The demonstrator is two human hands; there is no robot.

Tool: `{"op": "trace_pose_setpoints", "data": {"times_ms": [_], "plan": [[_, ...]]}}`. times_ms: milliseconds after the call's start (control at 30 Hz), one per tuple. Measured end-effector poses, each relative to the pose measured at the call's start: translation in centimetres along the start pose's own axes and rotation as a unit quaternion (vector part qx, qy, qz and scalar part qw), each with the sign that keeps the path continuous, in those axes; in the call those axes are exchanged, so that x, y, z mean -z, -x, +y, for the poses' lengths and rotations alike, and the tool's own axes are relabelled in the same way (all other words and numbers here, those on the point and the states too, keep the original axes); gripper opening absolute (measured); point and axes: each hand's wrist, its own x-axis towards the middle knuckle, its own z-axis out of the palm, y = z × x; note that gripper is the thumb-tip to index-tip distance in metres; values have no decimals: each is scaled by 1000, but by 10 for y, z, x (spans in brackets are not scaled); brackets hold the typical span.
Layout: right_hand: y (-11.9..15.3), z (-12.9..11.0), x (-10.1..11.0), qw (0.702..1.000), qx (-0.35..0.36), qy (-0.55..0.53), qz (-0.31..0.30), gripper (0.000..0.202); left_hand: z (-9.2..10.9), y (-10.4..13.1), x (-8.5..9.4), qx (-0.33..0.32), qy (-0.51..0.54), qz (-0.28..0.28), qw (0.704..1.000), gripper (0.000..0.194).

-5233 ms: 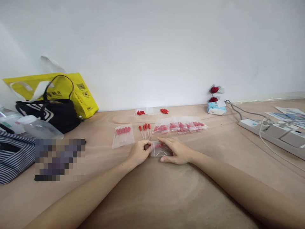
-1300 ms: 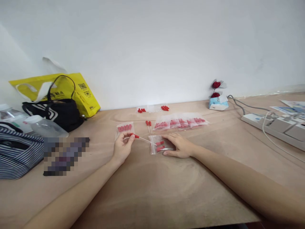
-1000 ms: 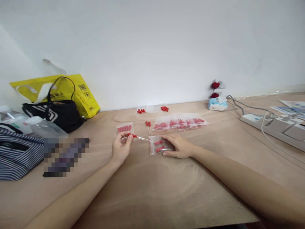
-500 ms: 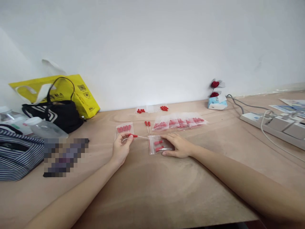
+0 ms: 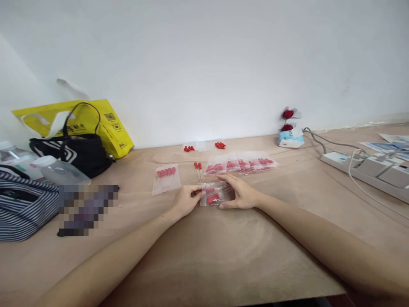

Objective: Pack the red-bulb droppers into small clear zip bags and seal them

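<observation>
At the mouth of a clear zip bag point(image 5: 204, 202), my left hand point(image 5: 188, 199) is closed, its fingertips at the end of a red-bulbed dropper point(image 5: 209, 189); their exact grip is partly hidden. More red bulbs point(image 5: 213, 198) show inside this bag. From the other side, my right hand point(image 5: 241, 192) curves around the bag, thumb at its near edge and fingers over its far edge. Two loose droppers point(image 5: 198, 165) lie just beyond. To the left rests another bag point(image 5: 166, 177) with several droppers in it.
Filled zip bags point(image 5: 241, 164) overlap behind my right hand, with more droppers point(image 5: 220, 145) near the wall. A yellow bag point(image 5: 118, 132), black bag point(image 5: 86, 155), bottle point(image 5: 64, 170) and striped bag point(image 5: 28, 213) stand left. Right are a tissue pack point(image 5: 290, 139) and power strip point(image 5: 361, 168).
My left hand has moved right to the bag's mouth, and the dropper it held has slid into the bag. The fingers of my right hand have lifted and arched more.
</observation>
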Motion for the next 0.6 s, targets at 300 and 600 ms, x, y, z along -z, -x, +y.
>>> {"op": "trace_pose_setpoints", "data": {"times_ms": [300,600], "plan": [[4,5,5,997,-18,67,-17,77,-21,-23,8,30,38,109,993,13],[4,0,5,994,-36,97,-24,74,-38,-121,23,175,-31,96,979,23]]}}
